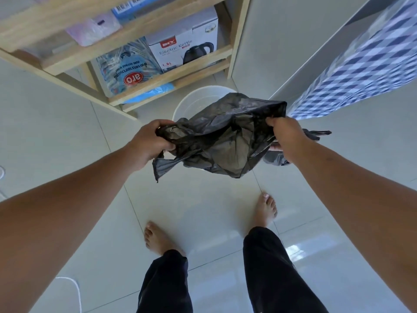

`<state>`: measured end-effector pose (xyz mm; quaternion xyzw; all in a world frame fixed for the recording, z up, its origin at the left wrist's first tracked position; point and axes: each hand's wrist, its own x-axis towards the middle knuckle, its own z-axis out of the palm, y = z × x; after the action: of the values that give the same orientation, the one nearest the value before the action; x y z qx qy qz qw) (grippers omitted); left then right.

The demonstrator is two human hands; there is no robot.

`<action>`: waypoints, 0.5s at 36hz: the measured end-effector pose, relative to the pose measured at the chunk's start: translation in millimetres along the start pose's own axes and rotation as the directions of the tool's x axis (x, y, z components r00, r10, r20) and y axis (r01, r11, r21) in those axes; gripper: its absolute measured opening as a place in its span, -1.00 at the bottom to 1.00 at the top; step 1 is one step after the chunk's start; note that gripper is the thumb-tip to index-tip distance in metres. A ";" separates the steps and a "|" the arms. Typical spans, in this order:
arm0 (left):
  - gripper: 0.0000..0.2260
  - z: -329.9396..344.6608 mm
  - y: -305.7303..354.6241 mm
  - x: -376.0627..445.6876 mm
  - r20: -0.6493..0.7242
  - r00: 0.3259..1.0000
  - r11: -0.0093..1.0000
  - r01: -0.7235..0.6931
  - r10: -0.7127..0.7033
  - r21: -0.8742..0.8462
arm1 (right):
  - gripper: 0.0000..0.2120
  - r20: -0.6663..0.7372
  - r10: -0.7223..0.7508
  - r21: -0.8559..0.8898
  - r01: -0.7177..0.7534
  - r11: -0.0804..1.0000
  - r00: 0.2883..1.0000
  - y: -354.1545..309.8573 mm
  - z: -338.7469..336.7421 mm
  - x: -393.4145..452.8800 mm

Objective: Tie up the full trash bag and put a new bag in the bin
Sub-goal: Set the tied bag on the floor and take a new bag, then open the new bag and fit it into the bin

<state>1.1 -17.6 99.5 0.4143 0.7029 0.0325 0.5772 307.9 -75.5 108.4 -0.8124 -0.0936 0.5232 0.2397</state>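
You hold the new black bag [222, 136] in the air between both hands, just in front of and above the white bin [191, 102], which stands on the floor under the wooden shelf [140, 71] and looks unlined. Your left hand [149, 144] has its fingers clamped on one edge of the bag's mouth, and your right hand [285, 141] has its fingers pinched together on the opposite edge. The film is crumpled and only partly spread.

Judging by this, the step is opening the bag for the bin. Draw your hands apart until the mouth is taut and wider than the rim, and let the closed bottom hang free below. Then lower it into the bin bottom first, and fold the mouth over the rim all the way round. Thin film like this probably clings to itself, so shake it open gently rather than tug. No tied full bag is in view.
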 end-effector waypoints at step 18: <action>-0.70 50.2 3.6 65.3 -0.014 0.989 0.917 0.130 -0.146 -0.378 | -0.65 0.209 -0.631 -0.865 0.442 0.237 0.747 23.5 69.4 90.7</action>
<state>45.8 3.5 33.6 0.2447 0.7230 0.1343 0.6320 282.9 -39.1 0.4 -0.7737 -0.5986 0.2035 -0.0412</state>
